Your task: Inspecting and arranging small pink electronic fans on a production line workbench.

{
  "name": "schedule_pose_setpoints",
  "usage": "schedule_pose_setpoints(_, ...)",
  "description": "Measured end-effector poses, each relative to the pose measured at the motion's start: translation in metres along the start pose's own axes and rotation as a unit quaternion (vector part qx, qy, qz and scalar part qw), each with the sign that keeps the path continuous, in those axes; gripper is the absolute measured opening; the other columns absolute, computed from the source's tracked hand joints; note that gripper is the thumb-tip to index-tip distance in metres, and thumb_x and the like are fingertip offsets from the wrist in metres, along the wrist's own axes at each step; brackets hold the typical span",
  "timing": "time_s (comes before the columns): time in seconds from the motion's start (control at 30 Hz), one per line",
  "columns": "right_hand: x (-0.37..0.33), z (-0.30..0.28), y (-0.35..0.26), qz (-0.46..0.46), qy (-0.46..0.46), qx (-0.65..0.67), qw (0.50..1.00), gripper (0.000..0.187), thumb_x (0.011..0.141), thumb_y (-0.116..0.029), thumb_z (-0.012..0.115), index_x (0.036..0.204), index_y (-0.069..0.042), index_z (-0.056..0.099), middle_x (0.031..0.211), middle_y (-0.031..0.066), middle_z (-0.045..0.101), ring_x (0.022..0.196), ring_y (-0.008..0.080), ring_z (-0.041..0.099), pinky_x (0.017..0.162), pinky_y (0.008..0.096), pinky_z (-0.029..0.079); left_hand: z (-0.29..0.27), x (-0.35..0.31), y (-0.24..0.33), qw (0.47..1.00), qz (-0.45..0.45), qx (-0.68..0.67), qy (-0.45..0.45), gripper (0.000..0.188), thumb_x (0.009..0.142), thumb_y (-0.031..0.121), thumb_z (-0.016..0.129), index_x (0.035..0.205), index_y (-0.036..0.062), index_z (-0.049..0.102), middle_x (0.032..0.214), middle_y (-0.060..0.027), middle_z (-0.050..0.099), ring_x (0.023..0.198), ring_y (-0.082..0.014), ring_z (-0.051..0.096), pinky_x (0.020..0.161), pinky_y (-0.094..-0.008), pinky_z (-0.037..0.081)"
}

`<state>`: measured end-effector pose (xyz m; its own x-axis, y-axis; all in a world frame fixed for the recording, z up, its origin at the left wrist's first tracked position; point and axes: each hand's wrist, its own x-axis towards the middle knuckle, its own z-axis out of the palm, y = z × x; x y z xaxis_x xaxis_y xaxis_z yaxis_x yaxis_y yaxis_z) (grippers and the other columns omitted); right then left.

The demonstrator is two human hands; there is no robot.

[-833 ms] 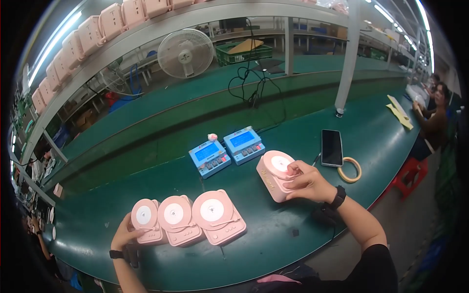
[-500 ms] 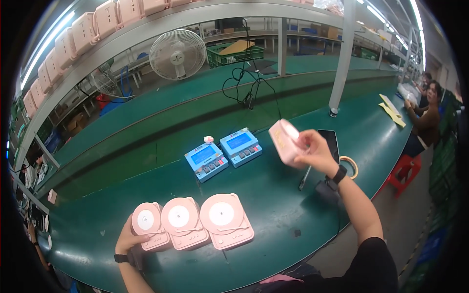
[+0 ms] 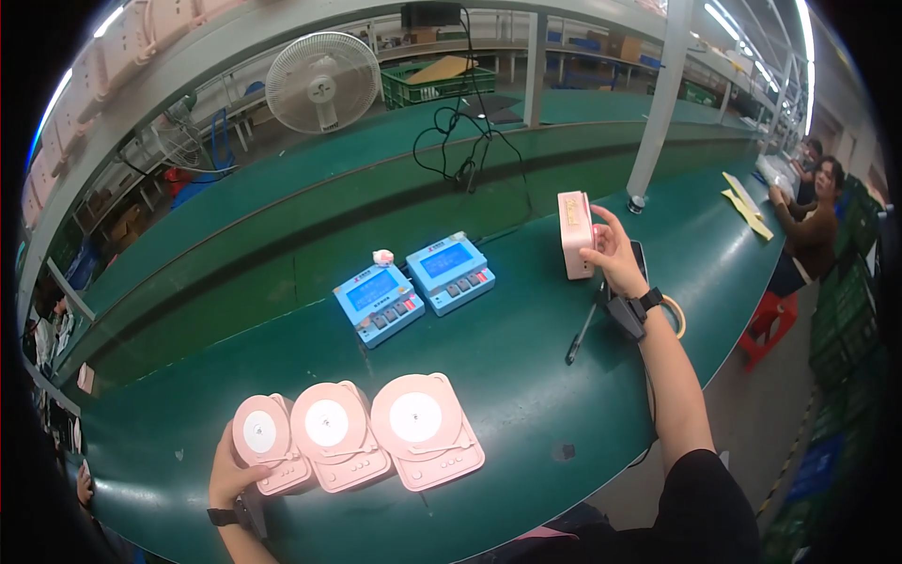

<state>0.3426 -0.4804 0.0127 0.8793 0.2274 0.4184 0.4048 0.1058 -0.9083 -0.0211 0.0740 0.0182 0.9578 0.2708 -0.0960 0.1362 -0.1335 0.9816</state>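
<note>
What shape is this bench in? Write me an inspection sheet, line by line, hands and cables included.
Surface: green bench top, with a dark patch near the front edge.
Work pieces: three pink players in a row, face up; a fourth player off the row; two blue boxes with lit screens.
Clutter: pen; phone and tape roll, both partly hidden.
Hands: left hand touching the leftmost player; right hand gripping the fourth.
Cables: black cables, tangled, beyond the blue boxes.
Surroundings: white fan, red stool, a person farther along at right.
</note>
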Motion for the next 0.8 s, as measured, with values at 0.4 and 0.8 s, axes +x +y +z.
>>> schedule_pose_setpoints(0.4, 0.044, -0.042, 0.008, -0.013, 0.053, -0.346, 0.937, 0.062, 0.079, -0.015, 0.074, 0.135, -0.014, 0.048, 0.099, 0.0076, 0.062, 0.089, 0.0212, 0.063, 0.073, 0.0349, 0.054, 0.003, -0.001, 0.009, 0.998, 0.001, 0.003, -0.057, 0.105, 0.047, 0.018, 0.091, 0.137, -0.0006, 0.038, 0.129, -0.0097, 0.051, 0.123, -0.021, 0.047, 0.106, -0.0355, 0.035)
schedule_pose_setpoints(0.8, 0.119, -0.052, 0.086, 0.09, 0.115, -0.612, 0.777, 0.026, 0.082, -0.023, 0.067, 0.095, -0.001, 0.065, 0.091, 0.0229, 0.067, 0.089, 0.0394, 0.065, 0.079, 0.0479, 0.051, 0.002, -0.008, 0.01, 0.999, 0.003, 0.043, -0.032, 0.105, 0.051, 0.011, 0.089, 0.14, 0.0016, 0.035, 0.129, -0.0048, 0.05, 0.12, -0.0149, 0.048, 0.103, -0.0303, 0.039)
